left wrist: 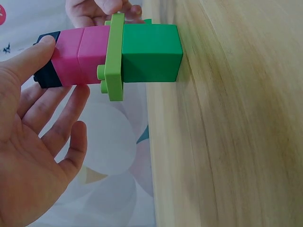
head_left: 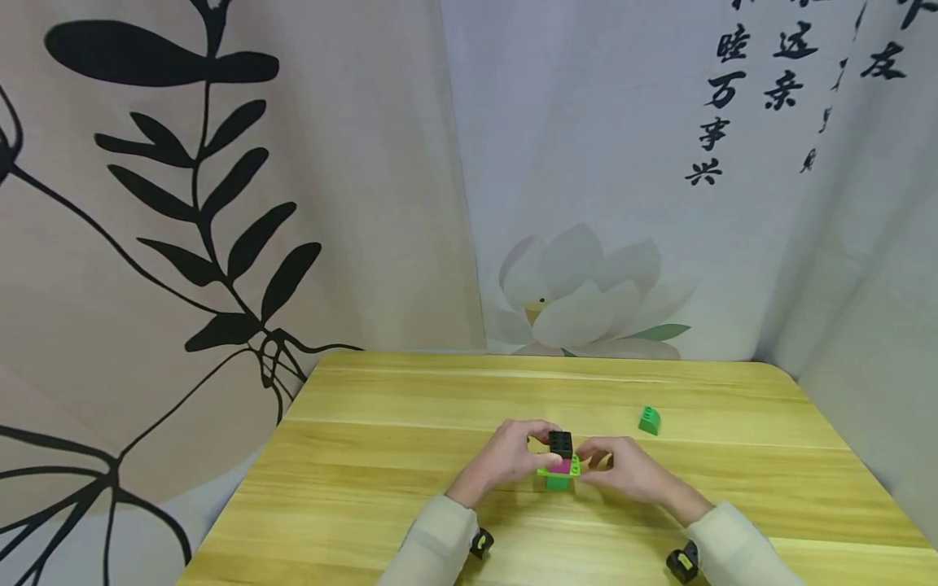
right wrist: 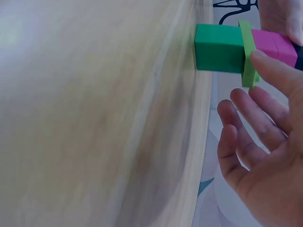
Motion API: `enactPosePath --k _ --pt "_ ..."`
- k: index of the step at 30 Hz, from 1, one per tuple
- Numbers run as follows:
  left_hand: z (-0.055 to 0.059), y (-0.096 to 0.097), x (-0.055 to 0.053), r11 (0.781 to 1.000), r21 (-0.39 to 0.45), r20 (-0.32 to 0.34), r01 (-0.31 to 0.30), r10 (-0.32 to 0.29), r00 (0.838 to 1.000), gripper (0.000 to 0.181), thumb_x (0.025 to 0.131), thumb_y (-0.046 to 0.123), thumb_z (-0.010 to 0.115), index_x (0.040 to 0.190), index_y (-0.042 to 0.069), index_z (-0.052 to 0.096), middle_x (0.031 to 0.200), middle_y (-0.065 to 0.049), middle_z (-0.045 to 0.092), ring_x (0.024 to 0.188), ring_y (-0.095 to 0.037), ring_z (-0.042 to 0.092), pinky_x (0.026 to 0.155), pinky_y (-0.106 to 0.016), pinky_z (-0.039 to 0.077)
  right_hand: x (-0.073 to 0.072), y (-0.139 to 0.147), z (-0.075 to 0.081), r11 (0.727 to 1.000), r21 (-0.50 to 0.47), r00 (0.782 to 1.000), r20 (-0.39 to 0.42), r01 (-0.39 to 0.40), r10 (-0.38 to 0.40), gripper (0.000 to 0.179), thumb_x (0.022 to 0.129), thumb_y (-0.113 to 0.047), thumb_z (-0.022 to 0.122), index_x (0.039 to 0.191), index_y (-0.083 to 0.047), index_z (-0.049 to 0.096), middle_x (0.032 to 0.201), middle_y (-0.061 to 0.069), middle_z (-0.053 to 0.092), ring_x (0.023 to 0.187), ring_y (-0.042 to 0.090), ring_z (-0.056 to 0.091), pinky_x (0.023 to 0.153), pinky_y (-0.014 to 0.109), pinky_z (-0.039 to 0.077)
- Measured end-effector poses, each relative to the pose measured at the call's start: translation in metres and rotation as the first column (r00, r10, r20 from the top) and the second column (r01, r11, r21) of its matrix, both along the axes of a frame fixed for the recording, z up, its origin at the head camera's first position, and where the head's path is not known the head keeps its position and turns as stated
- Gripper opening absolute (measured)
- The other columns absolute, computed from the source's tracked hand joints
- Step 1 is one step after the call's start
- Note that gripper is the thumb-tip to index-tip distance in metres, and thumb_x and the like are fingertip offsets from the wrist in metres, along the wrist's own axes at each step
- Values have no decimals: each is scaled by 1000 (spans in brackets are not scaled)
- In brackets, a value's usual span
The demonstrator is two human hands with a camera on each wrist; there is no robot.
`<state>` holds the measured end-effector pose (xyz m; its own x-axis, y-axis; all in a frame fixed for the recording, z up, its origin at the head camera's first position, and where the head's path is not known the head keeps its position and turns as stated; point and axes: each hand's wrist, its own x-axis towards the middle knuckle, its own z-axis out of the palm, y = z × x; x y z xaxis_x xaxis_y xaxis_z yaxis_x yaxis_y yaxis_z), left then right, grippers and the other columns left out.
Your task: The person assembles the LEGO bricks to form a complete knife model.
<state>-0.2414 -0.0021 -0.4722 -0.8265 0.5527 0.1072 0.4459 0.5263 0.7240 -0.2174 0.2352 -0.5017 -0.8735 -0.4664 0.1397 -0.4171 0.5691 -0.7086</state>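
Pinching: left hand [left wrist: 31, 151] on the black brick [head_left: 560, 444], right hand [right wrist: 274, 161] on the light-green plate [left wrist: 115, 56].

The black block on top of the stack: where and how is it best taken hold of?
Probably by its near and far side walls, coming from the person's left: the black block is studded on top but its sides look flat, and the light green plate juts out only lower down. The left hand holds it from that side.

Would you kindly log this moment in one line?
left grip: pinches black block; right grip: at lime plate; above plate: pink blocks; below plate: green block; apart: green piece
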Motion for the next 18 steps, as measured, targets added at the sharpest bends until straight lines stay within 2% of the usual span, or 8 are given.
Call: enactPosePath --k 4,9,18 --pt "-2 -1 -1 1000 -3 15 -6 6 1000 34 83 33 73 116 28 66 98 8 65 87 -16 58 66 -25 43 -1 11 0 999 6 999 -28 34 -34 27 85 -21 72 107 -5 67 101 7 66 86 19 60 68 27 50" --pt "-2 -1 -1 1000 -15 9 -5 5 1000 34 84 35 72 116 30 65 99 6 66 83 -12 55 65 -25 42 -5 29 5 993 33 992 -62 109 -107 27 86 -19 71 108 -4 66 101 8 66 88 20 59 67 26 49" --pt "-2 0 0 1000 -23 21 -14 14 1000 35 84 36 72 118 31 64 101 8 65 80 -9 54 65 -25 44 -16 63 14 966 98 964 -148 238 -223 31 87 -21 70 112 -3 65 105 10 66 95 27 59 71 32 48"
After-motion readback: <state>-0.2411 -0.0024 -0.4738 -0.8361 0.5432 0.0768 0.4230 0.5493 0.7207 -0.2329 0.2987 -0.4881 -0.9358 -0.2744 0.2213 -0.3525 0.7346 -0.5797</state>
